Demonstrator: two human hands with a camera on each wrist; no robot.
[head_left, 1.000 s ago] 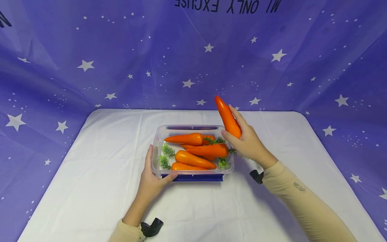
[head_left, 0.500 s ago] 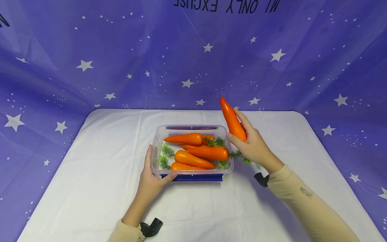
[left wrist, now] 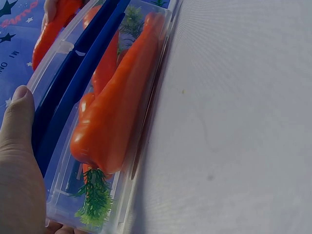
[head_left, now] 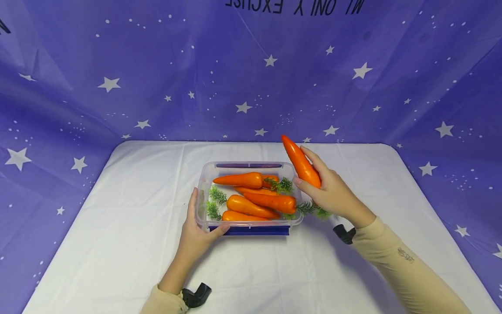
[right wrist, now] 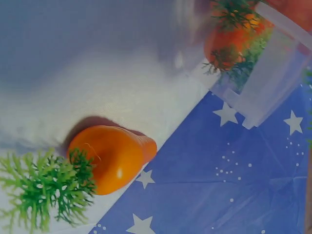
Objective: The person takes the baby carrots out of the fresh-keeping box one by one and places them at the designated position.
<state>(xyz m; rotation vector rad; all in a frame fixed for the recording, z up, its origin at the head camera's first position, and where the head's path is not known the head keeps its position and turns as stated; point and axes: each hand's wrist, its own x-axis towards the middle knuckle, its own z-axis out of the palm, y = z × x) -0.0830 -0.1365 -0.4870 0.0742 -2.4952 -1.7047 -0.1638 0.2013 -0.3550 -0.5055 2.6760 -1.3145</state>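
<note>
My right hand (head_left: 333,194) grips an orange carrot (head_left: 299,161) with its pointed tip up and leaning left, above the right end of a clear plastic box (head_left: 198,198). The palm hides the carrot's thick end. My left hand (head_left: 196,231) holds the box's near left corner, its thumb (left wrist: 18,114) up against the side. Several carrots lie inside, among them one (head_left: 270,202) whose thick end points right. Green leaves (head_left: 306,208) poke over the right rim beside my right hand. In the right wrist view is a leafy carrot (right wrist: 114,158); I cannot tell whether it is the held one.
The box has a blue clip (head_left: 249,231) along its near side. It stands on a white-covered table (head_left: 133,218), with a purple starry backdrop (head_left: 219,96) behind. Black wrist mounts (head_left: 197,295) stick out beside both cuffs.
My right hand has moved a little right and down with the carrot. Inside the box, the carrot nearest that hand has shifted slightly toward the near side. My left hand has stayed put.
</note>
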